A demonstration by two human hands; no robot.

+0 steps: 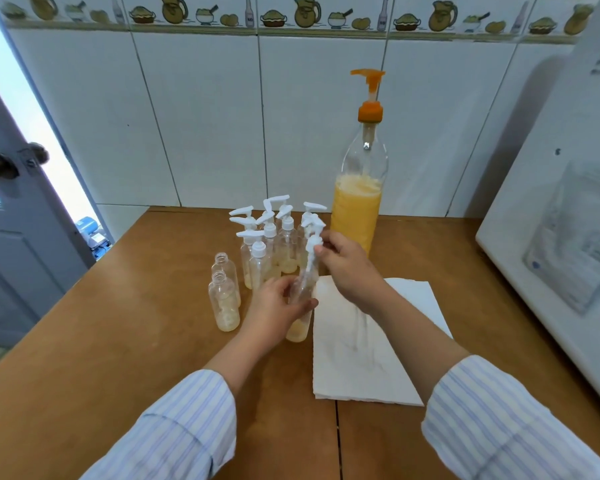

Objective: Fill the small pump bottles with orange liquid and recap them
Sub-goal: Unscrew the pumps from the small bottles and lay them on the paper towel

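So we've got a brown wooden table against a white tiled wall, and the big bottle standing at the back of the table is our landmark: clear plastic, orange pump on top, orange liquid filling roughly its lower half. Off to the right of the big bottle there's a white appliance, and way over to its left a grey door with a round knob. In front of the big bottle, a bit to the right, lies a folded white paper towel. Just left of the big bottle stands a cluster of capped small bottles with white pumps, each with a little pale orange at the bottom. Further left and nearer to us are two uncapped small bottles, also partly filled. Directly in front of the big bottle, our left hand is wrapped round a tilted small bottle, while our right hand pinches its white pump cap at the neck. Can't tell if the cap is fully seated, it's blurry.
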